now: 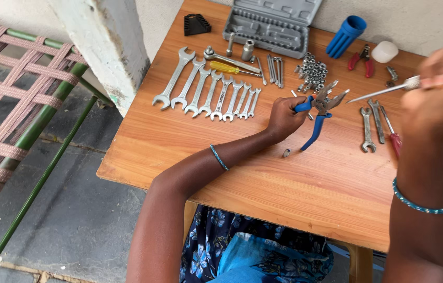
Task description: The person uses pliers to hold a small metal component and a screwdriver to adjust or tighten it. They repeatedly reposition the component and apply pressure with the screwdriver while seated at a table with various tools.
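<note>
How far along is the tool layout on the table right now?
Done: a row of spanners lies side by side and sockets sit heaped by the open case. In hand: left hand holds blue-handled pliers, right hand a thin screwdriver. Left: a small bit lies apart.

Setting: informal home repair spot, outdoors or on a porch.
Work surface: plain wooden counter set against a rough plastered wall.
Tool layout: graded row of open-end spanners, heap of loose sockets, open grey socket-set case, blue-handled pliers.
Floor: bare grey concrete.
Domestic signs: woven-strap cot with green metal frame; weathered white pillar.
</note>
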